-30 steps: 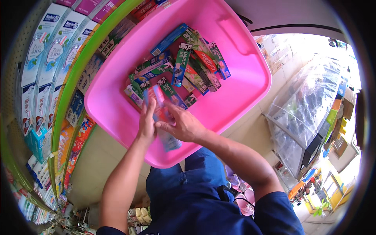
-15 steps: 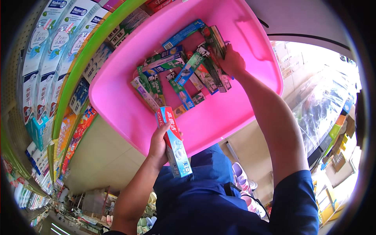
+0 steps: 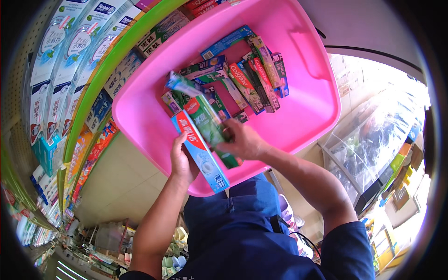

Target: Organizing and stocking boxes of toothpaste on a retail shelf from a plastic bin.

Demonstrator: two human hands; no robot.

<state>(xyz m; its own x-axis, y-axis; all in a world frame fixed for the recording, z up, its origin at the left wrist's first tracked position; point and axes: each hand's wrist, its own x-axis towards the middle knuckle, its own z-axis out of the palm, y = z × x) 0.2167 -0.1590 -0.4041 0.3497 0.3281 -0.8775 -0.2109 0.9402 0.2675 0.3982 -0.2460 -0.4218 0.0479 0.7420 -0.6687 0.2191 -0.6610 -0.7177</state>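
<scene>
My left hand [image 3: 181, 162] is closed round a light-blue and red toothpaste box [image 3: 201, 153], held slantwise over the near rim of a pink plastic tub [image 3: 310, 133]. Just to its right, my right hand [image 3: 245, 141] grips a green toothpaste box [image 3: 205, 120] by its lower end. A blurred blue-and-white box [image 3: 182, 85] shows at the top of the green one; whether my right hand holds it too I cannot make out. Inside the tub lie several more toothpaste boxes [image 3: 241, 84] in red, green and blue, partly overlapping.
At the left stands a shelf with a green edge [image 3: 77, 100], bearing hanging toothbrush packs [image 3: 58, 79] and stacked boxes [image 3: 123, 70]. Clear plastic wrap [image 3: 368, 144] covers goods on the right. Pale floor tiles [image 3: 126, 182] show below the tub.
My right hand has come from the tub's far right toward my left hand, bringing the green box. The left hand's box has risen slightly and moved left. Boxes in the tub lie differently.
</scene>
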